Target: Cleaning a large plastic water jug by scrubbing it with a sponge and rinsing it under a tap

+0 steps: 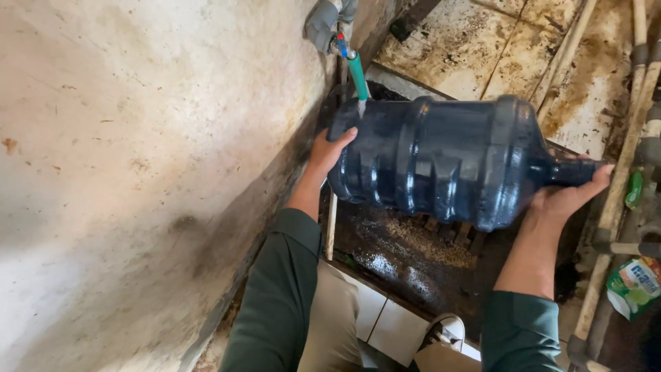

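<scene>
A large dark blue water jug (441, 158) lies on its side in the air, neck pointing right. My left hand (329, 153) grips its base end at the left. My right hand (568, 196) holds the neck and cups the mouth at the right. Just above the jug's base end, a tap (332, 31) on the wall ends in a short green hose (358, 77) whose tip almost touches the jug. Both my sleeves are dark green.
A stained concrete wall (138, 172) fills the left. Below the jug lies a wet, dirty drain floor (406, 255) with a white tiled curb (385, 320). Grimy wall tiles (496, 48) stand behind. Pipes (623, 165) run down the right, beside a green-white packet (635, 284).
</scene>
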